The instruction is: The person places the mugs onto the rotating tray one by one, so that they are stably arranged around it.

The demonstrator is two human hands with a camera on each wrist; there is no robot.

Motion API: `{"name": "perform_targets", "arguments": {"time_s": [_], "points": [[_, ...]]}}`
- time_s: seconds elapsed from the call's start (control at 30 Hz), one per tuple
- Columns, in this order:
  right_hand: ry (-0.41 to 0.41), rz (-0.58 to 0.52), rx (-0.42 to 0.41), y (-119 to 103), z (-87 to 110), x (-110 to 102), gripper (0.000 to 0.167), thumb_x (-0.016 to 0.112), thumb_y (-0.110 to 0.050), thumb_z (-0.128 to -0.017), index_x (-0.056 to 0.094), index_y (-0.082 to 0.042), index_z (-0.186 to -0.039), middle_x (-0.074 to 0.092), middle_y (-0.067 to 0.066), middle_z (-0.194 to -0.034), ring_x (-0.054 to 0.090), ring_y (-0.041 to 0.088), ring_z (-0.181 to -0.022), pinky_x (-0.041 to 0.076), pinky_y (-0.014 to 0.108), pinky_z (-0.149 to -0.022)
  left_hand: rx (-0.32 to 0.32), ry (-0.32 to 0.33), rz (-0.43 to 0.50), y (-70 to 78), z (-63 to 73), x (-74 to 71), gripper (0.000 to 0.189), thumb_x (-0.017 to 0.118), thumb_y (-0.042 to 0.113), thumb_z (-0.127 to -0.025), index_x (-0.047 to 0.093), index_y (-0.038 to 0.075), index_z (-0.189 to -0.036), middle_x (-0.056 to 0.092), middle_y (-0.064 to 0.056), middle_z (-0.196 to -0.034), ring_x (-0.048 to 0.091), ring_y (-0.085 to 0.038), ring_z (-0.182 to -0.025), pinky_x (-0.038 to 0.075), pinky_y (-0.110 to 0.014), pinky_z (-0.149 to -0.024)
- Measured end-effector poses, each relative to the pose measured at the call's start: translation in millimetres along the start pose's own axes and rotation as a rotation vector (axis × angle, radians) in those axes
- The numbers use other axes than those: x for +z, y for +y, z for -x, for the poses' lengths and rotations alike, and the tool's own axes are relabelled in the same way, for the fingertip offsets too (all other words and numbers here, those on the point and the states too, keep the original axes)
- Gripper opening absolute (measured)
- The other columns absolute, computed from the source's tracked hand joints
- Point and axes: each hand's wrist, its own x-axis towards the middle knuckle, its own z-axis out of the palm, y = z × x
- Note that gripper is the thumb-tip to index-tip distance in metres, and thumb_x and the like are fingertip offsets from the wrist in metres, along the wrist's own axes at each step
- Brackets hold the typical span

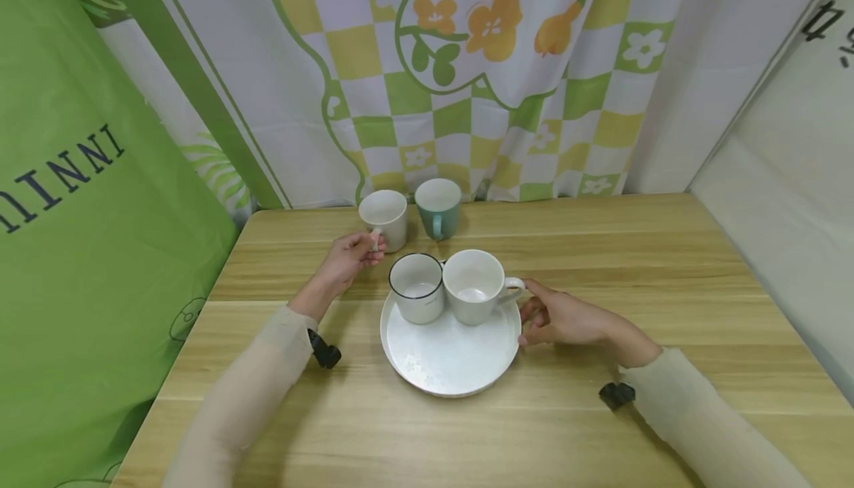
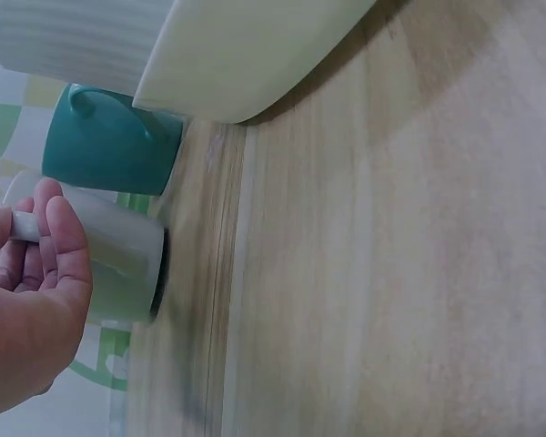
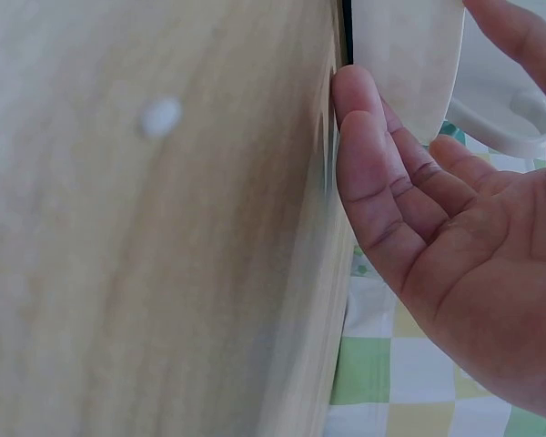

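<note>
At the back left, my left hand (image 1: 353, 256) pinches the handle of a white mug (image 1: 385, 210) standing on the table. A teal mug (image 1: 438, 208) stands close to its right. My right hand (image 1: 563, 315) is at the right edge of a round white tray (image 1: 450, 366). In the right wrist view its fingertips touch the tray's lower side (image 3: 405, 64), with the thumb by the rim. Two mugs stand side by side at the back of the tray: a white enamel mug (image 1: 416, 299) with a dark rim and a larger white mug (image 1: 474, 291), handle toward my right hand.
The mugs and tray are on a wood-grain table (image 1: 667, 280). A patterned curtain (image 1: 467, 124) hangs along its back edge. Green fabric (image 1: 87, 251) hangs at the left and a pale sheet (image 1: 794, 162) at the right.
</note>
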Motion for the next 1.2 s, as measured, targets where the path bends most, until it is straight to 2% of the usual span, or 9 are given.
{"name": "perform_targets", "arguments": {"time_s": [0.33,0.57,0.83,1.07,1.2], "points": [[0.002,0.012,-0.006,1,-0.1,0,0.088,0.078,-0.021,-0.088,0.020,-0.003,-0.151,0.067,0.018,-0.112,0.067,0.024,-0.089,0.054,0.022,-0.070,0.010,-0.008,0.013,6.1,15.4,-2.8,0.039,0.054,0.023,-0.104,0.056,-0.009,-0.127,0.068,0.001,-0.101,0.067,-0.010,-0.090,0.058,-0.026,-0.089],[0.010,0.012,0.002,0,-0.3,0,0.088,0.079,-0.021,-0.087,0.022,-0.006,-0.151,0.067,0.017,-0.111,0.067,0.024,-0.088,0.054,0.022,-0.070,0.048,-0.029,0.039,13.5,28.0,-4.2,0.036,0.054,0.019,-0.104,0.055,-0.010,-0.126,0.068,0.002,-0.101,0.067,-0.008,-0.089,0.057,-0.020,-0.084],[0.004,0.005,-0.002,1,-0.5,0,0.087,0.079,-0.019,-0.087,0.021,-0.005,-0.151,0.067,0.018,-0.111,0.067,0.024,-0.088,0.054,0.022,-0.070,0.066,-0.036,0.065,20.1,39.0,-5.7,0.018,0.054,0.016,-0.104,0.061,0.001,-0.111,0.070,0.003,-0.099,0.067,-0.010,-0.089,0.058,-0.021,-0.083],[0.005,0.002,0.005,0,-0.9,0,0.087,0.079,-0.019,-0.087,0.021,-0.005,-0.151,0.067,0.018,-0.112,0.067,0.025,-0.089,0.055,0.022,-0.071,0.116,-0.050,0.068,30.4,47.4,-4.8,0.014,0.053,0.014,-0.104,0.063,0.004,-0.106,0.069,0.003,-0.098,0.067,-0.008,-0.086,0.056,-0.018,-0.078],[0.012,0.013,0.006,1,-1.7,0,0.087,0.079,-0.019,-0.087,0.022,-0.006,-0.151,0.067,0.018,-0.111,0.067,0.024,-0.089,0.055,0.023,-0.071,0.123,-0.048,0.069,37.7,52.7,-2.6,0.014,0.054,0.015,-0.104,0.063,0.005,-0.105,0.070,0.003,-0.097,0.066,-0.007,-0.084,0.056,-0.018,-0.076]]}}
